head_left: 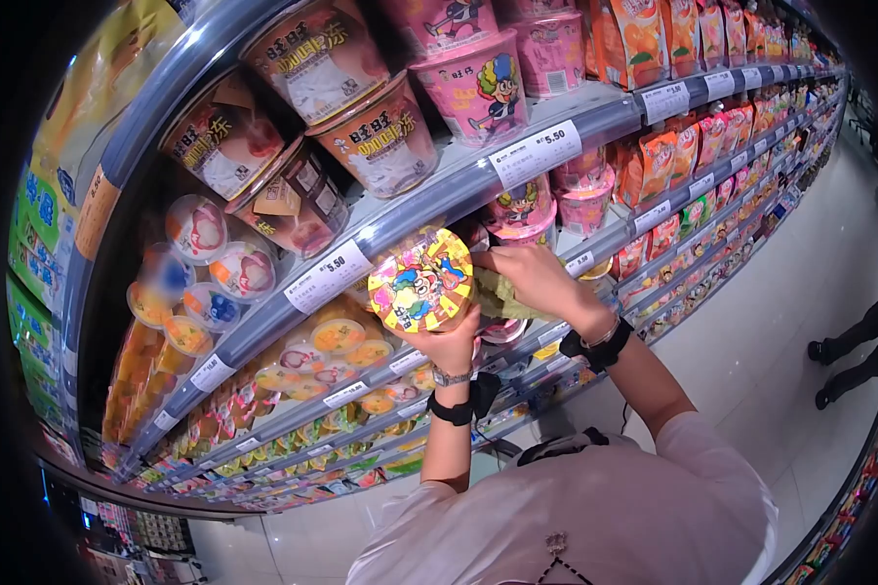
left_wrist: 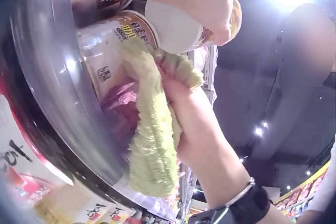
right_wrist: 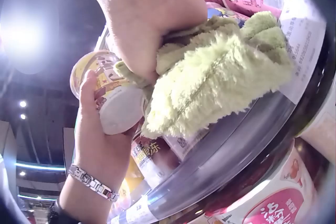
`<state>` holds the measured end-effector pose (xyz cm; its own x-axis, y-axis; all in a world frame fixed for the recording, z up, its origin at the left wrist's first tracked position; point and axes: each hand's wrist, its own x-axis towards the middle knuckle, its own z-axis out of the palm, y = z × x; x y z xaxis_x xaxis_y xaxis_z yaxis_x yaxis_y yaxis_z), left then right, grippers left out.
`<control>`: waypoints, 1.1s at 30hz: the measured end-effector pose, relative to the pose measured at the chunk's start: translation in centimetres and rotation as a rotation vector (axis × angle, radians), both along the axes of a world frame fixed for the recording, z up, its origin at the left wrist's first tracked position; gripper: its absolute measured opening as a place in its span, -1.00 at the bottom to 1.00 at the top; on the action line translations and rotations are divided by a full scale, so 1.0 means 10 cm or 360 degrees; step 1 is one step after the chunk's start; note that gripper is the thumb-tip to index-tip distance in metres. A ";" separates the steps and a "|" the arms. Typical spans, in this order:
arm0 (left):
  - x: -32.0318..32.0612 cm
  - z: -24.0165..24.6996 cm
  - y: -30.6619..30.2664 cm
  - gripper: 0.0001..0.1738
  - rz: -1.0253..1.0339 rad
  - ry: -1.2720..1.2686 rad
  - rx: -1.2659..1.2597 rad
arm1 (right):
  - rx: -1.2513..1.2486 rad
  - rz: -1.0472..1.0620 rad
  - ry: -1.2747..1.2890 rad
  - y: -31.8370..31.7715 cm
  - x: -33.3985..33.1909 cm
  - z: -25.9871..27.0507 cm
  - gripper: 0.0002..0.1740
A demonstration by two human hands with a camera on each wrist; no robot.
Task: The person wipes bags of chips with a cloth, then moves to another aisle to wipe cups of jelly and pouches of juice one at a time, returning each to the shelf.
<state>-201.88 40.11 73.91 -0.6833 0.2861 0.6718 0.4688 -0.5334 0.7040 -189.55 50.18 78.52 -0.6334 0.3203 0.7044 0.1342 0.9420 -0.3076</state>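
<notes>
My left hand (head_left: 446, 341) grips a round snack cup (head_left: 421, 281) with a yellow cartoon lid, holding it in front of the shelf edge. Its white base (left_wrist: 169, 27) shows in the left wrist view, with the fingers wrapped round the side. Close beside it, my right hand (head_left: 537, 278) holds a fuzzy light-green cloth (right_wrist: 215, 77), bunched at the fingers and hanging down. In the right wrist view the cloth lies over the clear shelf edge, and a fold of it reaches the cup.
Brown cups (head_left: 376, 136) and pink cups (head_left: 473, 88) stand stacked on the upper shelf behind a rail with price tags (head_left: 537, 153). Round jelly tubs (head_left: 244, 271) sit at the left, orange bags (head_left: 644, 39) further right. A person's legs (head_left: 854, 351) show in the aisle.
</notes>
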 end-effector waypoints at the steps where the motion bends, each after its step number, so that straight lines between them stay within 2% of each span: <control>1: -0.02 -0.06 0.05 0.16 -0.0003 0.0021 0.0146 | -0.0015 -0.0007 -0.0011 -0.01 0.00 0.01 -0.53; 2: -0.08 -0.11 0.07 0.18 -0.0001 0.0107 0.0111 | -0.0015 -0.0006 -0.0014 -0.01 0.00 0.01 -0.53; 7: 0.00 -0.04 0.11 0.21 -0.0088 0.0041 0.0210 | 0.0009 -0.0006 -0.0030 -0.01 0.00 0.03 -0.53; 14: 0.10 0.10 -0.08 0.16 -0.0137 -0.0051 -0.0028 | -0.0034 0.0045 -0.0042 -0.02 0.02 0.01 -0.51; 19: 0.31 0.32 -0.21 0.15 0.0116 0.0129 -0.0265 | -0.0174 0.0088 -0.0030 -0.07 0.03 0.04 -0.52; 27: 0.10 0.14 -0.17 0.15 0.0051 0.0298 -0.0247 | -0.0192 0.0045 0.0005 -0.04 0.01 0.04 -0.54; 33: -0.01 0.16 -0.19 0.19 0.0388 0.0615 -0.0368 | -0.0186 0.0140 -0.0042 0.07 -0.02 0.03 -0.51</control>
